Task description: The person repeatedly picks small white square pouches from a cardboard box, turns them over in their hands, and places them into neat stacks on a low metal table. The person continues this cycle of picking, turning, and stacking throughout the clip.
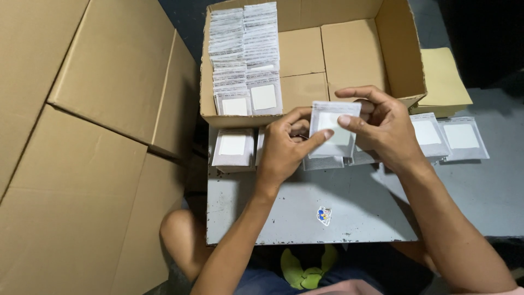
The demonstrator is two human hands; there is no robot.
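Grey and scuffed, the worktop (305, 210) carries an open cardboard box (349, 54) at twelve o'clock, with rows of small grey pouches (245, 60) packed in its left part. Left hand (284, 150) and right hand (382, 128) meet at centre, fingers of both pinching one grey pouch (332, 131) upright above the worktop. More loose pouches (447, 136) lie at three o'clock, another (233, 146) at nine.

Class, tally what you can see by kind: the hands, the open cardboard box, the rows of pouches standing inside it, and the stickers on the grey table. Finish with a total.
Hands: 2, the left hand and the right hand, both holding one pouch
Open cardboard box: 1
Rows of pouches in the box: 2
Stickers on the grey table: 1
Total: 6
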